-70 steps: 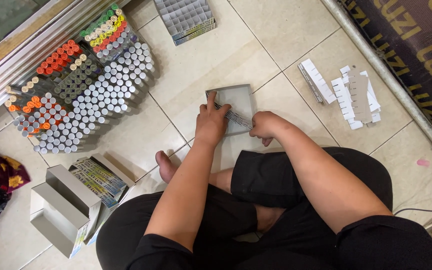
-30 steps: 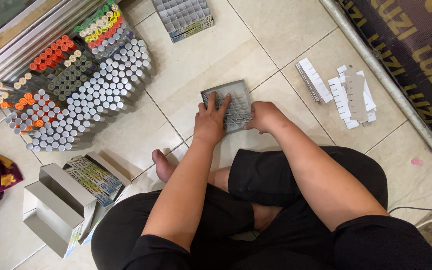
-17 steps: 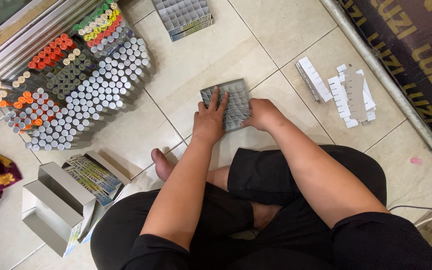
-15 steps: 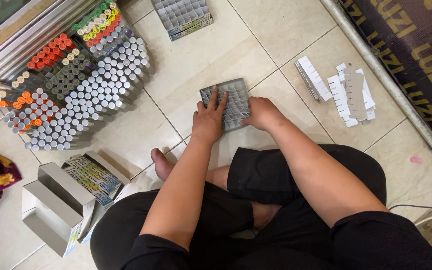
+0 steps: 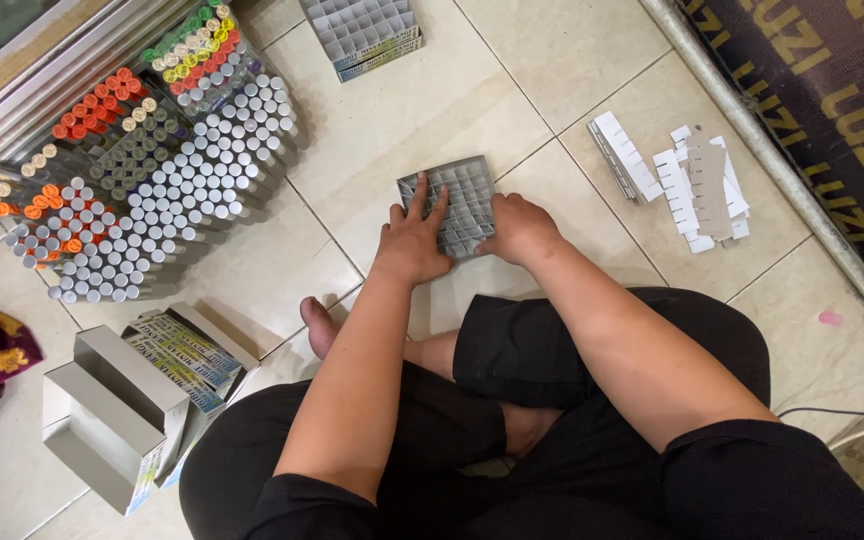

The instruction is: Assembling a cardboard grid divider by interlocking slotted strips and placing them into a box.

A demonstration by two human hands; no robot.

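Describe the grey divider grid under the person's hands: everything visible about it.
The grey divider grid looks like thin cardboard strips slotted crosswise into many small square cells, all apparently empty. It lies flat on the cream tiled floor, turned slightly askew, across a grout line. The left hand presses on its near left part with fingers spread over the cells; the right hand holds its near right edge.

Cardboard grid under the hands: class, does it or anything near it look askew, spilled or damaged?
The cardboard grid lies skewed to the floor tiles, its cells slanted, with the left hand and right hand pressing on it. The loose white strips lie in an untidy heap. Nothing looks spilled.
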